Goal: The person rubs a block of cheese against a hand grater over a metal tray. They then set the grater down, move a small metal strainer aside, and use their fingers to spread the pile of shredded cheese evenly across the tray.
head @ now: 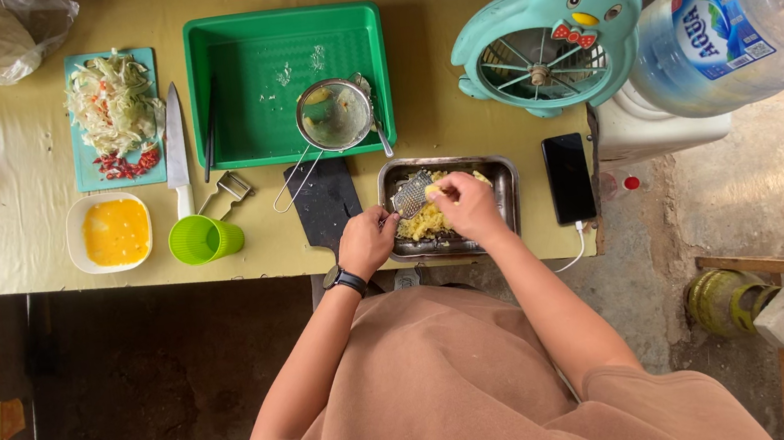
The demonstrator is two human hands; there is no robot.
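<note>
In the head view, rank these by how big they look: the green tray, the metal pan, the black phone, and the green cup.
1. green tray
2. metal pan
3. black phone
4. green cup

Phone and cup look close in size, so their order is unsure.

A yellow-covered table [21, 158] carries green tray [277, 38], metal pan [503, 175] (rectangular), phone [568, 178], cup [203, 240]

**Both hands meet close together, arms angled inward**

The left hand [367, 240] is curled into a loose fist, fingers closed, knuckles up, with a dark band around the wrist. The right hand [467, 206] sits just beside it, fingers pinched together and pointing toward the left. Both forearms are bare and converge from the shoulders, elbows bent and spread apart.
</note>
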